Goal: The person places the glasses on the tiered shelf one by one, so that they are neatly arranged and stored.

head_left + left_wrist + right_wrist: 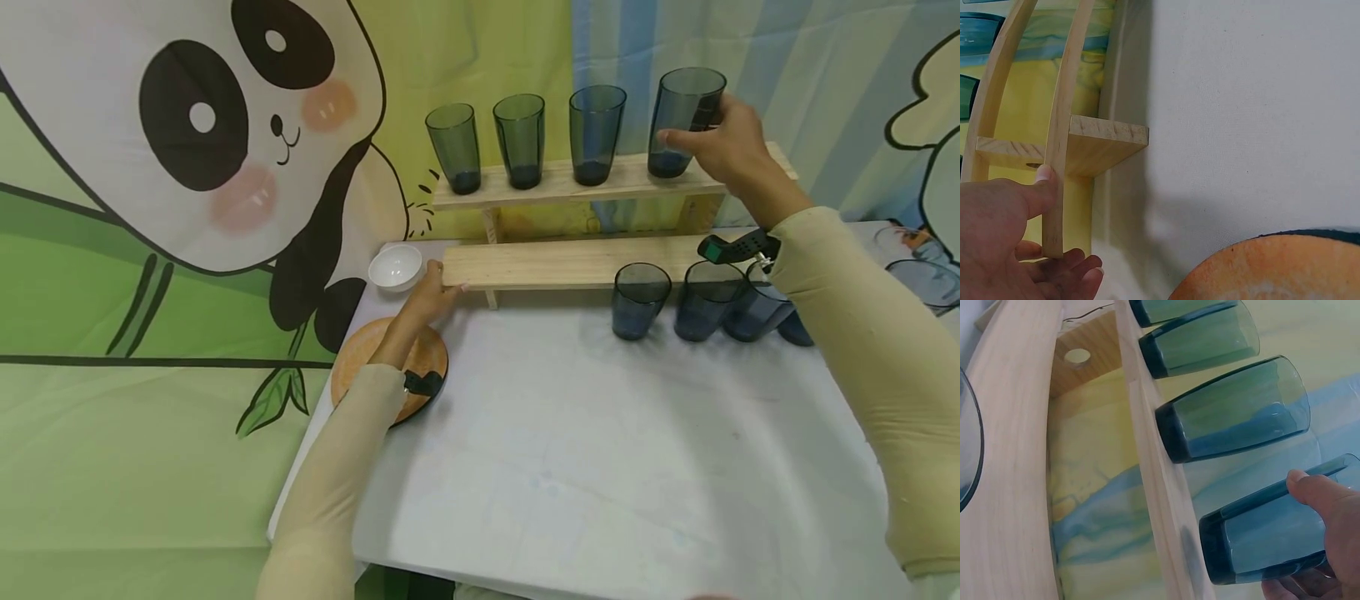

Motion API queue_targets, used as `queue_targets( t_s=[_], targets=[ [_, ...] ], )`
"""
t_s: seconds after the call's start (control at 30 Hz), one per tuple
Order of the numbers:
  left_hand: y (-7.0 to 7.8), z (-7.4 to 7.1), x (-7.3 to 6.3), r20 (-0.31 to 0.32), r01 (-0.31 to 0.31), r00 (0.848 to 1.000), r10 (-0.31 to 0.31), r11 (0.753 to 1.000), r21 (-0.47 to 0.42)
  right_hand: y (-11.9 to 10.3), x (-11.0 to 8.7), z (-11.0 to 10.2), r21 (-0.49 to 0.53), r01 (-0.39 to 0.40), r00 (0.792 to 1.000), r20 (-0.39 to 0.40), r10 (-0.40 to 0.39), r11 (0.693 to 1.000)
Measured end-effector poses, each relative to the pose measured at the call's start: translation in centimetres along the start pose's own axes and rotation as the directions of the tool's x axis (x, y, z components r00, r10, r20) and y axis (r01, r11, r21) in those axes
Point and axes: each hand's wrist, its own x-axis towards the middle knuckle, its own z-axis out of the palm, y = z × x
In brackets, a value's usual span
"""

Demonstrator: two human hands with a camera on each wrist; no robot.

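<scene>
My right hand (pixel 735 150) grips a tinted, clear drinking glass (pixel 678 112) at the right part of the wooden rack's upper shelf (pixel 555 183). Its thumb lies along the near side, with fingers behind; the glass is upright, its base right at the board. To its left stand three matching glasses, the nearest being a bluish glass (pixel 1241 415). At the rack's left end, my left hand (pixel 427 298) holds the lower shelf (pixel 532 265) by its edge, thumb (pixel 1042 178) on one face and fingers curled round the other.
Several more glasses (pixel 640 304) stand on the white table (pixel 600 467) before the rack's right half, partly hidden by the right forearm. A white bowl (pixel 395 268) sits beyond the left hand. A round wooden plate (pixel 360 354) with a dark rim lies under the left wrist.
</scene>
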Motion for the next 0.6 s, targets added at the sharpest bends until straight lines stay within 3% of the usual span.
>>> queue_targets(
  t_s=[0.2,0.6],
  targets=[
    [0.1,-0.1,0.0,-0.002,0.004,1.0,-0.004,1.0,0.003,0.0,0.6,0.5,0.025,-0.012,1.0,-0.006,0.013,1.0],
    [0.1,0.0,0.1,-0.003,0.003,1.0,-0.003,1.0,0.01,0.5,1.1,1.2,-0.035,-0.004,1.0,0.029,0.005,0.999]
  ],
)
